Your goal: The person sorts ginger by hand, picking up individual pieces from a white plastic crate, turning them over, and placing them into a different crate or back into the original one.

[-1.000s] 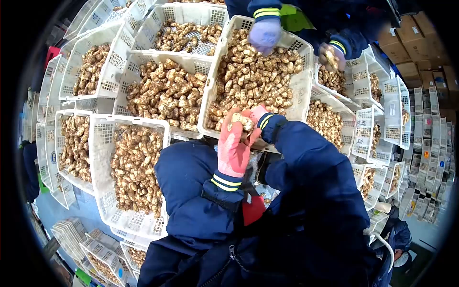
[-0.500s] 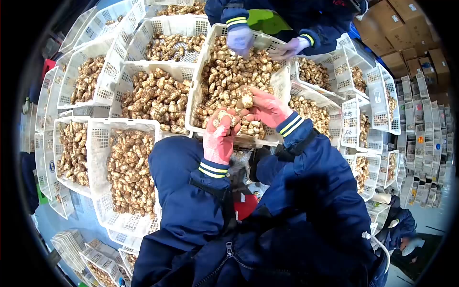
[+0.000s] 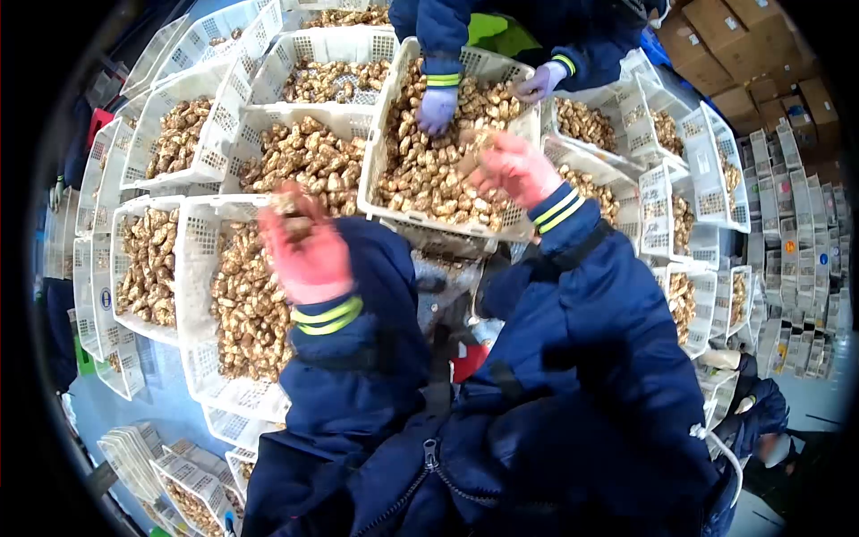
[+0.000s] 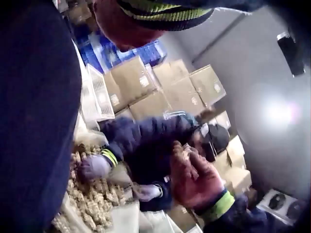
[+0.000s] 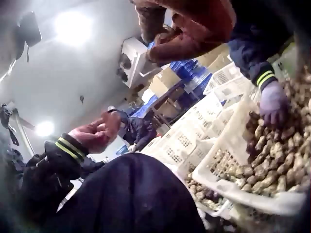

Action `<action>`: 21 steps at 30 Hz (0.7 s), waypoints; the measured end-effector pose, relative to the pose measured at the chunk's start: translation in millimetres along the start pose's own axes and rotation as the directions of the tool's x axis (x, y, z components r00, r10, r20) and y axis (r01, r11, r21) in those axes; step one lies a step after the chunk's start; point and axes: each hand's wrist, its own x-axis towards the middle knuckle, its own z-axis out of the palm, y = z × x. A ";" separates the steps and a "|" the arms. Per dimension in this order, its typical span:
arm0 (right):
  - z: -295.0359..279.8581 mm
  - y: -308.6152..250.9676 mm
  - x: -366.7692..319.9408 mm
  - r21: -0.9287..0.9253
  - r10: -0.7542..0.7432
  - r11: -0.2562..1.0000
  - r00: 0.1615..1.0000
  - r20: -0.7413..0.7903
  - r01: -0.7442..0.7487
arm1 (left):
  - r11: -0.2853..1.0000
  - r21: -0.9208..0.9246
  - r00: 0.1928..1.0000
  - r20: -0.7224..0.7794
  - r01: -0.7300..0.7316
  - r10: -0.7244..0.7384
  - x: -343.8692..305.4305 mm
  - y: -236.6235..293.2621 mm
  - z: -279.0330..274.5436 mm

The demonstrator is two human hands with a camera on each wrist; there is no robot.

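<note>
My gloved left hand (image 3: 309,251), blurred, is raised over the left crate (image 3: 195,358) of knobbly brown-and-cream tubers (image 3: 242,313). Its fingers curl round a pale, brownish tuber (image 3: 291,205). My right hand (image 3: 519,170), in a matching pink glove, is over the near right part of the central crate (image 3: 368,183). It pinches a tuber (image 4: 183,153) in its fingertips, seen from the side in the left wrist view. Loose tubers (image 3: 420,170) fill the central crate beneath it. Opposite me, a person's purple-gloved hand (image 3: 438,109) reaches into this same crate.
That person's other hand (image 3: 540,82) is at the central crate's far right rim. More white crates with tubers surround it, including one at its left (image 3: 300,166) and one at the far left (image 3: 143,268). Cardboard boxes (image 3: 716,54) are stacked at the back right.
My hands, close together over the central crate before, are now apart. The left swung left over the left crate with its tuber; the right lifted slightly. The opposite person's hand reached down among the tubers.
</note>
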 end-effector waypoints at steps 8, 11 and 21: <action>25.5 -17.2 -2.1 -0.296 -0.170 0.946 0.979 -0.114 0.130 | 0.971 -0.194 0.966 -0.190 0.140 -0.177 -4.6 26.8 -27.5; 53.7 -22.7 2.4 -0.506 -0.192 0.849 0.981 -0.026 0.153 | 0.973 -0.080 0.936 -0.264 0.219 -0.232 -20.3 -22.2 -2.4; -17.3 -3.5 56.2 -0.684 -0.072 0.729 0.993 -0.095 -0.013 | 0.862 0.189 0.882 -0.139 0.470 -0.450 -17.2 -91.5 -5.8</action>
